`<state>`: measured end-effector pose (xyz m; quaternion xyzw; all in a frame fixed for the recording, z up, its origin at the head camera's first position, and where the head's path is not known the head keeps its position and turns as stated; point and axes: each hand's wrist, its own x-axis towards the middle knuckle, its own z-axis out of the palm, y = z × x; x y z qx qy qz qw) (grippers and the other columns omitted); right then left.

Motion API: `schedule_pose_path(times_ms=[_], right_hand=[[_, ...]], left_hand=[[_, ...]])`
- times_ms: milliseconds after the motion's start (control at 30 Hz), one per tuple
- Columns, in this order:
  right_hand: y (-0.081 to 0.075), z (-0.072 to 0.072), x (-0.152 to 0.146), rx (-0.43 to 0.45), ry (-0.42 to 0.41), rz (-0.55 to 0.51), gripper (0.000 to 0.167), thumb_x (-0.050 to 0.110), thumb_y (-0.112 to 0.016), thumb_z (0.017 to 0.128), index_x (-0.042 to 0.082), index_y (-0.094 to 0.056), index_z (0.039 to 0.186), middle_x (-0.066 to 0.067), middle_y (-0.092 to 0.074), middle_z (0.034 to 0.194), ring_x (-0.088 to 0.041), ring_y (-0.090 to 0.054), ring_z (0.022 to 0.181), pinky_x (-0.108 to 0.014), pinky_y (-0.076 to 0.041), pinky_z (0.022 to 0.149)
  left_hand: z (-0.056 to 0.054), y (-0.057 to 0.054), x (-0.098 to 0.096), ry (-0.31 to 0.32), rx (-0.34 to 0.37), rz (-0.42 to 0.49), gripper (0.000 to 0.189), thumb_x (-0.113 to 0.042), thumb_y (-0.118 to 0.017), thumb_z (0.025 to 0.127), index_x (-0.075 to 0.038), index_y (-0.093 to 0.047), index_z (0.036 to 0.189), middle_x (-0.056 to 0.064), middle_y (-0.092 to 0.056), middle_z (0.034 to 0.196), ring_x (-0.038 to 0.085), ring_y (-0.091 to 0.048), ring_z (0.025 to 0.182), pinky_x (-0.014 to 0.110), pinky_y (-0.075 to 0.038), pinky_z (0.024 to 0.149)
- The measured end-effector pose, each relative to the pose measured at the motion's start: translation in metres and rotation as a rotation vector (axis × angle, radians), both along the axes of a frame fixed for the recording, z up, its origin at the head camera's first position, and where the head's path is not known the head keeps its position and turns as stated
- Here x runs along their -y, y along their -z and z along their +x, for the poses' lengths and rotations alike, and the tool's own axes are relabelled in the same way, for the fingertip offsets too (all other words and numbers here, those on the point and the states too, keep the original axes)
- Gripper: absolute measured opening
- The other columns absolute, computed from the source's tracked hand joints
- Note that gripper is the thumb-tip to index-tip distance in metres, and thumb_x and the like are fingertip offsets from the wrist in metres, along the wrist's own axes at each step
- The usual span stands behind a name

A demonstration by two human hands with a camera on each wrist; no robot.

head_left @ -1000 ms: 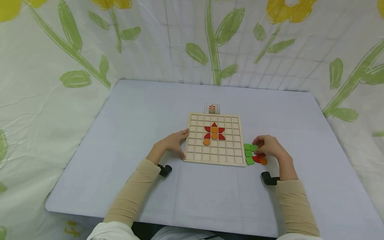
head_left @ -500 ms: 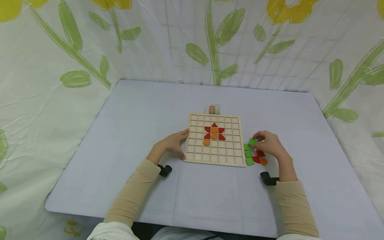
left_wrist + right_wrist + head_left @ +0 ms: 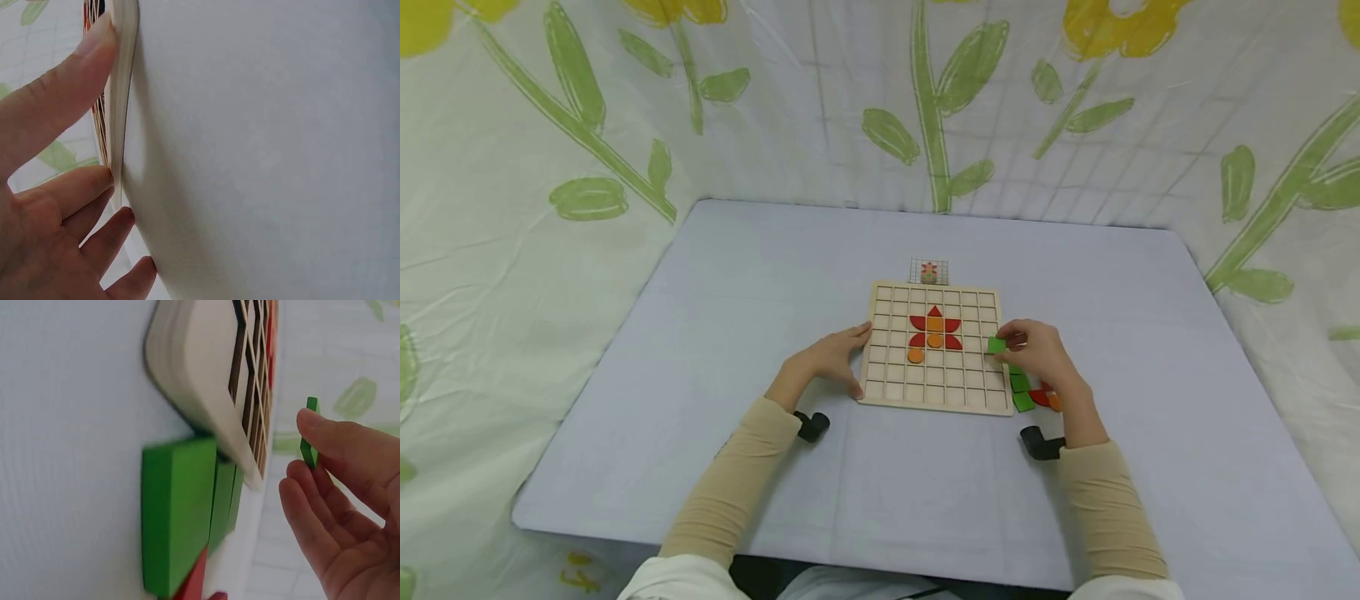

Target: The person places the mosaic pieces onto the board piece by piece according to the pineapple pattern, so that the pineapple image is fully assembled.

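Observation:
A wooden grid board lies on the table, with red and orange pieces forming a figure near its middle. My left hand rests at the board's left edge, thumb and fingers spread and touching its side. Between thumb and fingertips, my right hand pinches a green square tile over the board's right part. The right wrist view shows that tile edge-on, raised off the board. An orange disc sits in a cell below and left of the figure.
Beside the board's right edge lie several green square tiles, red pieces and an orange disc, partly covered by the right hand. A small pattern card with a similar figure is behind the board on the white table.
My right hand has picked a green tile from the pile and carried it left, over the board's right side. My left hand has stayed at the board's edge.

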<state>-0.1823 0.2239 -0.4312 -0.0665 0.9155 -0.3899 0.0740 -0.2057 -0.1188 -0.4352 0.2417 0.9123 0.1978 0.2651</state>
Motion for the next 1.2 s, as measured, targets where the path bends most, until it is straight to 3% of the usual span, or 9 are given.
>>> schedule_pose_path(times_ms=[333,867,1200], right_hand=[[0.004,-0.004,0.023,-0.004,-0.059,-0.022,0.031,0.003,-0.078,0.079,-0.006,-0.066,0.106,-0.021,-0.066,0.105,-0.036,-0.062,0.098,-0.045,-0.053,0.084],[0.003,-0.011,0.060,-0.026,-0.155,0.150,0.030,0.014,-0.081,0.078,0.000,-0.072,0.104,-0.013,-0.069,0.101,-0.029,-0.062,0.095,-0.043,-0.052,0.084],[0.005,-0.014,0.076,0.025,-0.154,0.164,0.031,0.013,-0.082,0.078,0.002,-0.072,0.106,-0.010,-0.070,0.102,-0.025,-0.061,0.095,-0.042,-0.051,0.087]], left_hand=[[0.001,-0.002,0.000,-0.005,0.009,-0.002,0.107,-0.022,-0.085,0.072,0.002,-0.019,0.153,0.010,-0.010,0.162,0.031,-0.014,0.147,0.046,-0.020,0.117],[0.002,-0.005,-0.002,-0.011,0.007,-0.006,0.107,-0.021,-0.085,0.072,0.002,-0.020,0.153,0.011,-0.011,0.162,0.031,-0.014,0.147,0.046,-0.020,0.117],[0.001,-0.003,-0.002,-0.019,0.010,0.004,0.107,-0.021,-0.086,0.071,0.002,-0.020,0.153,0.010,-0.011,0.162,0.031,-0.014,0.147,0.046,-0.019,0.117]])
